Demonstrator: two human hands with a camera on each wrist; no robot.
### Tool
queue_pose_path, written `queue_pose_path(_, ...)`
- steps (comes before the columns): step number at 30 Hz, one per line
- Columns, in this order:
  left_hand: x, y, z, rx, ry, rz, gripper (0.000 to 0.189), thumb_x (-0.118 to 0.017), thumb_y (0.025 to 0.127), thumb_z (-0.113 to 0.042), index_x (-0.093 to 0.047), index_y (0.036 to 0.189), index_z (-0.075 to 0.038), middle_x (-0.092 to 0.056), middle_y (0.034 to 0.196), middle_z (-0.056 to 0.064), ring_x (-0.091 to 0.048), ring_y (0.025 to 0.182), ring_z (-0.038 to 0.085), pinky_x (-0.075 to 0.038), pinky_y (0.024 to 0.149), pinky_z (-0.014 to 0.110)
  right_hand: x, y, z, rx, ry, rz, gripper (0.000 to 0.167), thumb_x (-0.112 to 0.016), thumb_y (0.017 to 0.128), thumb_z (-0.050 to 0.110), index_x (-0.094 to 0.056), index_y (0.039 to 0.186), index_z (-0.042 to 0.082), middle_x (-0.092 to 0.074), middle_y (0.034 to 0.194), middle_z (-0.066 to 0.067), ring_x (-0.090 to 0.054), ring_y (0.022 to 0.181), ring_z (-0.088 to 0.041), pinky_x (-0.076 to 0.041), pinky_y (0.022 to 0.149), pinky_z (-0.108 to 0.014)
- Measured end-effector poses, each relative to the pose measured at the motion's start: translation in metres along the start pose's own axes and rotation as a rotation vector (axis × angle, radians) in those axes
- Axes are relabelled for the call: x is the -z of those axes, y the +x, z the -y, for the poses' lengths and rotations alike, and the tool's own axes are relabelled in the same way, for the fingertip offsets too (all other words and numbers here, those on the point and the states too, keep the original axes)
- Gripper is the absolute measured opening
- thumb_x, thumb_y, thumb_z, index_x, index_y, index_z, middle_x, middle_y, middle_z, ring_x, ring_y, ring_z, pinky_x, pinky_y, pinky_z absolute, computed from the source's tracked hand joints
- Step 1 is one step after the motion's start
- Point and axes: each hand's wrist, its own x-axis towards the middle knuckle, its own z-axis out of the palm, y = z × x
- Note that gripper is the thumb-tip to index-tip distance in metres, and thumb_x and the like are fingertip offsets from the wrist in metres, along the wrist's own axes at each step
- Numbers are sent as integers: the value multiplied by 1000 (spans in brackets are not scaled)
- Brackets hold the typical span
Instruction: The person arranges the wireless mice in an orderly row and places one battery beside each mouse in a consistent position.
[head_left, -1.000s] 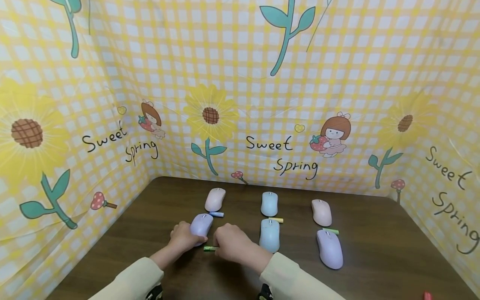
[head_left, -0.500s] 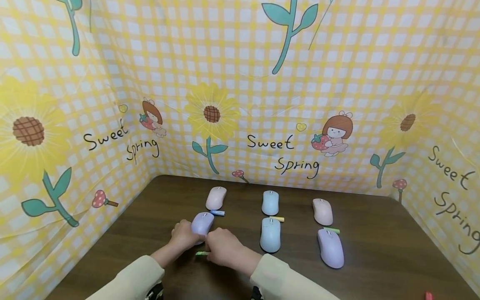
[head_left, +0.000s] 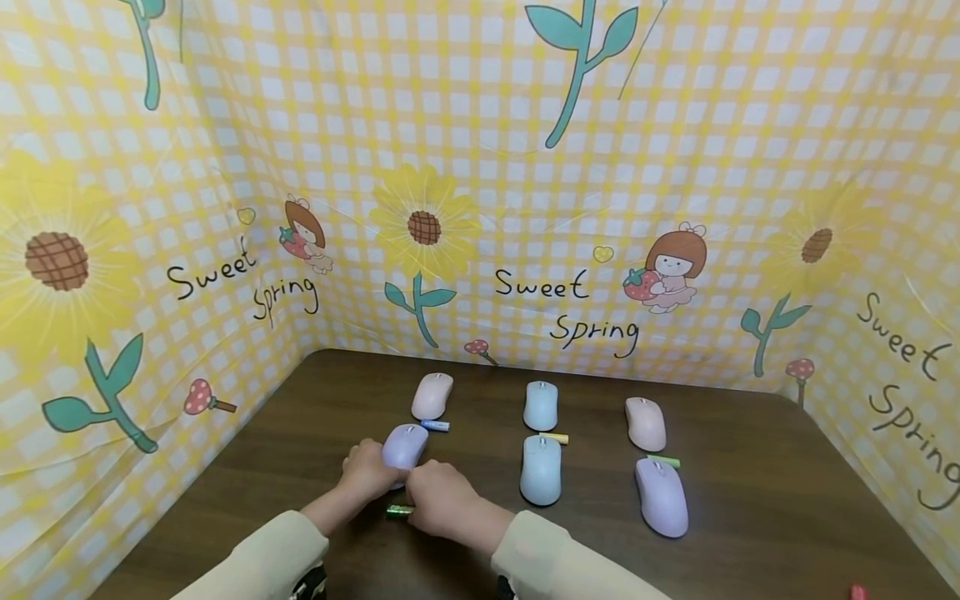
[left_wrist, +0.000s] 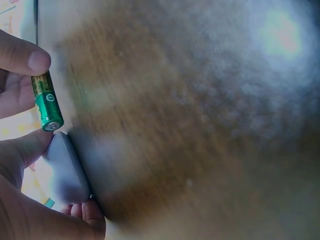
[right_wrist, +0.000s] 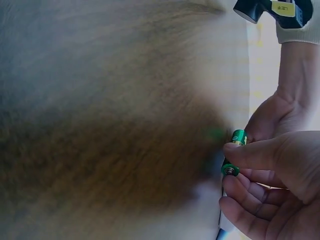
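My left hand (head_left: 365, 471) grips the left side of a pale purple computer mouse (head_left: 405, 446) on the dark table. Its thumb lies along the mouse's near end. Close on the right, my right hand (head_left: 446, 500) pinches a green battery (head_left: 397, 511) between thumb and fingers. In the left wrist view the battery (left_wrist: 48, 107) points its flat end toward the mouse (left_wrist: 67, 172), just above the left thumb. The right wrist view shows the right thumb across the battery's middle, with the battery's green end (right_wrist: 239, 136) sticking out beyond it.
Behind the held mouse lie a small blue cylinder (head_left: 436, 426) and a pink mouse (head_left: 432, 397). Two blue mice (head_left: 541, 471) stand mid-table with a yellow cylinder (head_left: 555, 438) between them. Farther right are a pink mouse (head_left: 646, 424), a green cylinder (head_left: 664, 461) and a purple mouse (head_left: 662, 497).
My right hand has moved left and slightly nearer the front with the green battery, ending close beside my left hand. The left hand keeps its hold on the purple mouse.
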Motion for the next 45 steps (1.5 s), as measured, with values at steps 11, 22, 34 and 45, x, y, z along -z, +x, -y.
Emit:
queue_pose_path(11,-2,2,3,-2,-4,1,47,-81,65,-23,-60,86,14,-53,84,20,-51,85,40,-38,76,51,-9,5,0,-29,3,6,36,-81,71,18,-53,50,18,-43,49,9,-42,48,-8,-36,43,-25)
queue_pose_path(22,-1,1,1,-4,1,-3,48,-81,67,-23,-59,86,15,-53,83,20,-51,85,40,-38,76,51,-10,7,1,-29,27,3,39,-80,72,18,-50,48,18,-40,46,10,-42,47,-8,-36,43,-24)
queue_pose_path(34,-9,5,10,-32,-13,-50,45,-82,63,-25,-61,81,11,-53,80,18,-51,81,40,-38,72,49,-10,6,1,-35,67,5,42,-80,72,17,-46,48,18,-35,46,10,-37,48,-8,-33,42,-23)
queue_pose_path(45,-3,0,2,-13,0,-13,45,-81,65,-22,-60,85,14,-53,83,20,-52,85,41,-38,76,52,-12,5,2,-34,20,-13,36,-81,72,20,-52,50,18,-43,48,10,-45,50,-8,-38,46,-26)
